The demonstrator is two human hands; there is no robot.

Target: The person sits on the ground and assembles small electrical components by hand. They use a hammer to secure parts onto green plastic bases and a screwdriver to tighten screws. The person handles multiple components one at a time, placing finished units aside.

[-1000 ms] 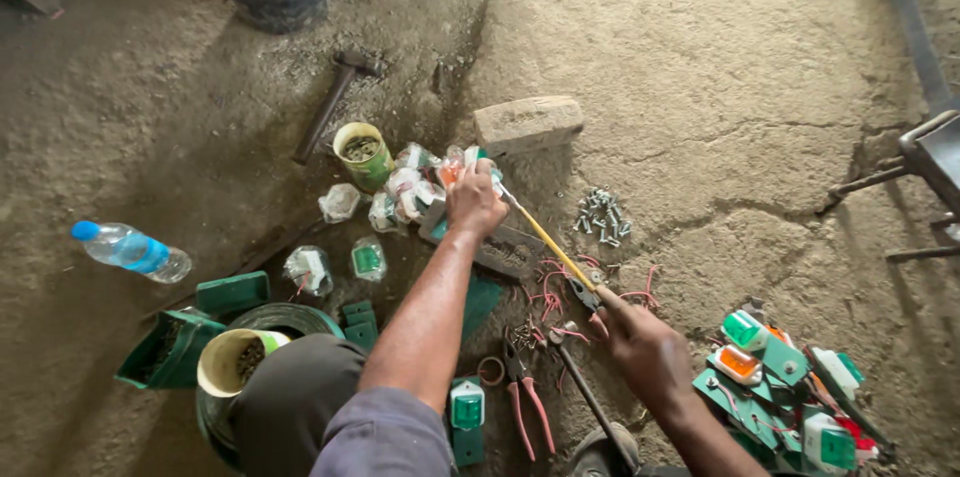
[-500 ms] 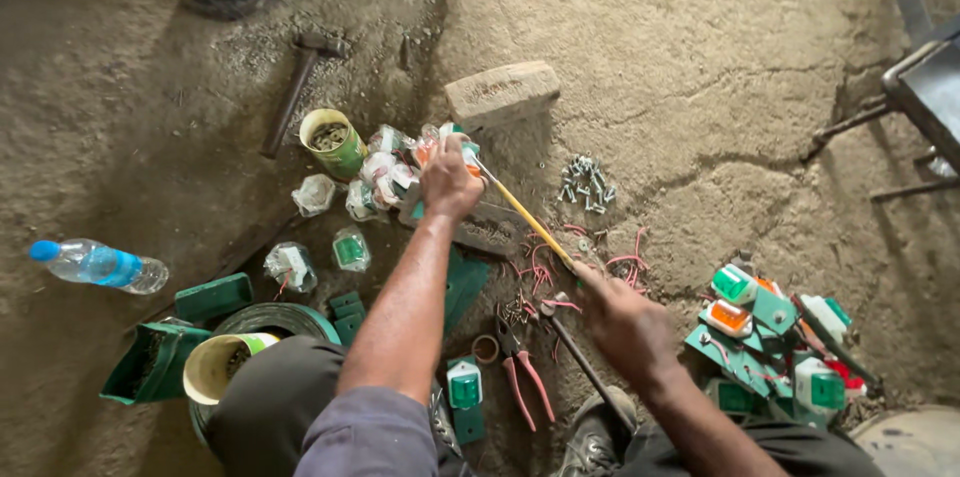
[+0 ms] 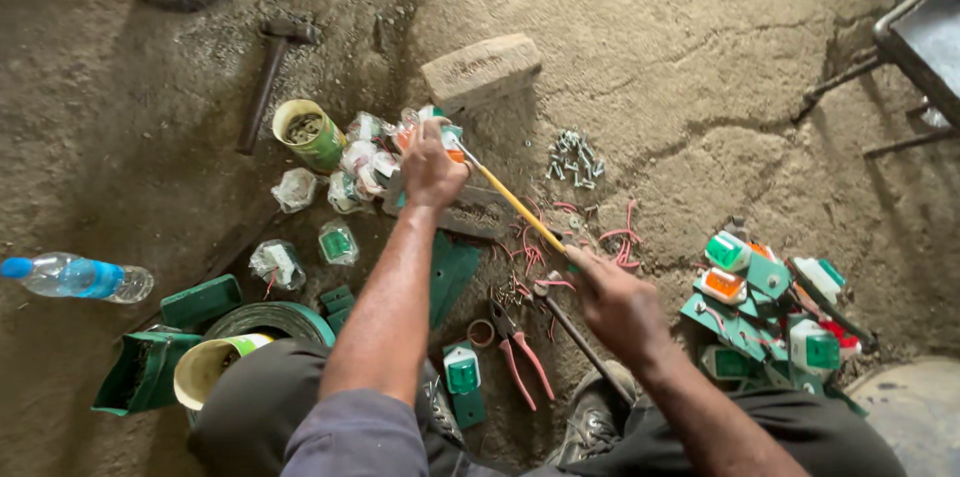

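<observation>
My left hand (image 3: pixel 432 167) reaches forward and grips a small green and orange lamp part (image 3: pixel 447 133) among several lamp units wrapped in clear plastic (image 3: pixel 360 167). My right hand (image 3: pixel 612 302) holds the handle of a long yellow-shafted screwdriver (image 3: pixel 510 199). Its tip meets the part in my left hand. Loose red wire pieces (image 3: pixel 610 237) lie on the ground under the shaft.
Red-handled pliers (image 3: pixel 520 352) and a small green lamp (image 3: pixel 461 375) lie near my knees. A pile of green and orange lamps (image 3: pixel 765 312) sits right. Screws (image 3: pixel 573 157), a brick (image 3: pixel 480 67), a tin can (image 3: pixel 308 133), a hammer (image 3: pixel 265 77) and a water bottle (image 3: pixel 75 277) surround the spot.
The view has shifted, so everything sits lower and further left in the frame. Both hands keep their hold on the lamp part and the screwdriver.
</observation>
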